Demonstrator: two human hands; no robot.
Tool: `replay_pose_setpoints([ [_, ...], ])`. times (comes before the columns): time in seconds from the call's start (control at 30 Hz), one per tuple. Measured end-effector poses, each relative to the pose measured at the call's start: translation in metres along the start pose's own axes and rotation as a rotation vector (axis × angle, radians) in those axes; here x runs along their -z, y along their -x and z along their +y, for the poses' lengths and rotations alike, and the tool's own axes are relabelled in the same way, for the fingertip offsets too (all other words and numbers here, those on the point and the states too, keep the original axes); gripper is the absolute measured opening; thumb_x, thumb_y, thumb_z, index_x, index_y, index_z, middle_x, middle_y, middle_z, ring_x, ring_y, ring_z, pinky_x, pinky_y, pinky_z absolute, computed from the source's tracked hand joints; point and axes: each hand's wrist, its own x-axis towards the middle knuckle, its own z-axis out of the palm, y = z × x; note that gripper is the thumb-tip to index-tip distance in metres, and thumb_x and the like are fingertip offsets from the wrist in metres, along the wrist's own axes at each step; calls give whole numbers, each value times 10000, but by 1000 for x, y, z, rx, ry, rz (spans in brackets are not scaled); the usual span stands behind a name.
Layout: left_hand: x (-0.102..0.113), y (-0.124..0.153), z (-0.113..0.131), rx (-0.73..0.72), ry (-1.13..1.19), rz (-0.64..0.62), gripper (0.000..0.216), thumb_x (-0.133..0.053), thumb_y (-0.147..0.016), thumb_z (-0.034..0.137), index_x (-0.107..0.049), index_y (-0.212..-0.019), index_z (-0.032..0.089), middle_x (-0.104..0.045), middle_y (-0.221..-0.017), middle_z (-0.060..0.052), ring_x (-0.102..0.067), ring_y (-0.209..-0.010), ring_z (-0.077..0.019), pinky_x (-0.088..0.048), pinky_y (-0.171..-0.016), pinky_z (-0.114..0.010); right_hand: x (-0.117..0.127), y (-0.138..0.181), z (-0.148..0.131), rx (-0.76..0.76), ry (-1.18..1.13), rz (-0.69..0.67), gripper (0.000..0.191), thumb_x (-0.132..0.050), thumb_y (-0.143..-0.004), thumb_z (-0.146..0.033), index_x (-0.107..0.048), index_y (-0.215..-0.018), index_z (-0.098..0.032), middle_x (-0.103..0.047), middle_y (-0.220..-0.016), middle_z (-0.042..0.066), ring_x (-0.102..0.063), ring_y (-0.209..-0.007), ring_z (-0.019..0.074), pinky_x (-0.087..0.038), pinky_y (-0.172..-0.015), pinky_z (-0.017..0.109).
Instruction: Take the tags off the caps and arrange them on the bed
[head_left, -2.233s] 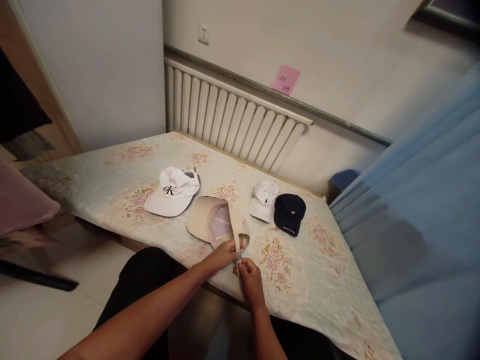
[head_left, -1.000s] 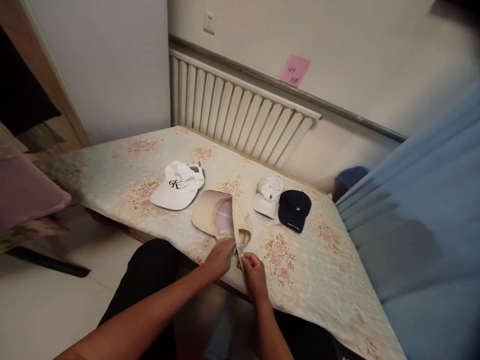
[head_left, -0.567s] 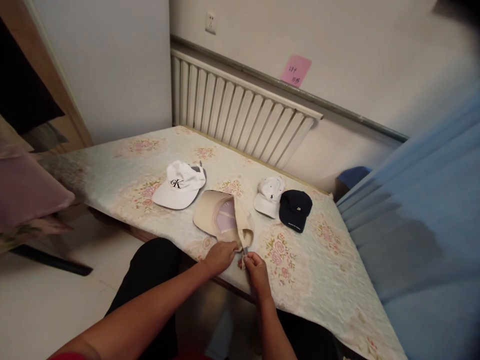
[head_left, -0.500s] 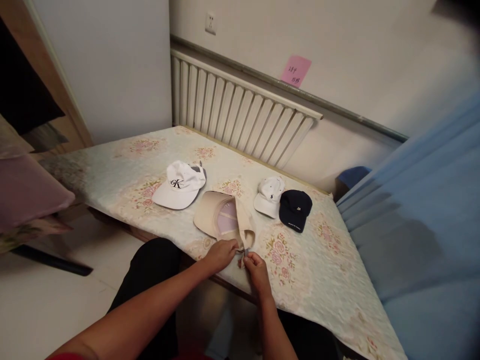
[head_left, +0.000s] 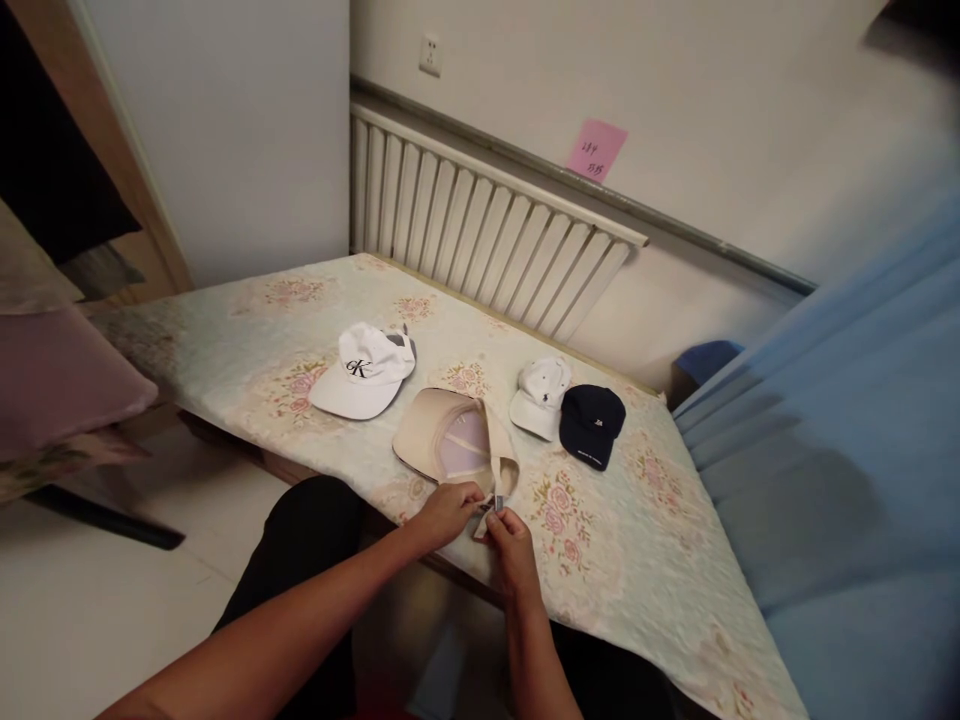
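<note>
A beige cap (head_left: 450, 448) lies upside down on the floral bedspread (head_left: 615, 540), its inside facing up. My left hand (head_left: 448, 511) pinches the cap's back strap at the near rim. My right hand (head_left: 508, 537) grips the loose end of the same strap next to a small metal buckle (head_left: 496, 500). Both hands meet at the near edge of the bed. Farther back lie a white cap with a black logo (head_left: 362, 369), a small white cap (head_left: 539, 397) and a navy cap (head_left: 592, 424).
A white radiator (head_left: 480, 225) runs along the wall behind the bed, with a pink note (head_left: 596, 150) above it. A blue curtain (head_left: 847, 430) hangs at the right. A pink pillow (head_left: 60, 385) lies at the left. My dark-clad legs are under the bed edge.
The strap stood up from the cap earlier; now it is pulled down toward the near rim. Both hands stayed on the strap with small shifts. The camera shifted slightly.
</note>
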Motion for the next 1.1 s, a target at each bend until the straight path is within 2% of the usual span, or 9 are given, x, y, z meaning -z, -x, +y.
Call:
replay_pose_setpoints([
  [0.2,-1,1,2,17,4,6,215,-477,-821,274,-640,-730,167,-601,-659,14,-502,-651,-130,-325,-602,-212,-6,1,2,-15,-27,54,305,-681,-711,-476,-554,-670,-203,-522,-664,-19,-474,-623,136,-460,-627,274],
  [0.57,-1,5,5,1,-26,2,190,-478,-817,243,-629,-728,168,-575,-648,20,-483,-632,-124,-312,-584,-207,-12,10,-5,-45,-108,101,297,-728,-674,-456,-580,-673,-198,-526,-655,-18,-470,-606,127,-469,-591,264],
  [0.77,-5,6,3,-31,-16,-11,186,-470,-790,195,-655,-806,177,-641,-716,11,-534,-665,-129,-364,-624,-197,-11,18,-6,-43,-194,62,270,-713,-708,-440,-605,-723,-192,-564,-680,-8,-507,-613,131,-443,-579,253],
  [0.97,-9,5,6,-40,98,-2,294,-466,-760,153,-670,-970,170,-695,-832,-11,-600,-751,-145,-417,-705,-212,-5,23,-5,-21,-238,9,228,-678,-763,-410,-598,-727,-199,-551,-624,-19,-508,-597,137,-411,-576,257],
  [1.1,-9,6,10,-22,90,5,255,-470,-763,155,-672,-917,168,-682,-796,-6,-589,-735,-143,-409,-686,-211,-3,25,-6,-11,-248,2,233,-650,-796,-394,-573,-691,-201,-547,-603,-23,-504,-596,133,-403,-615,263],
])
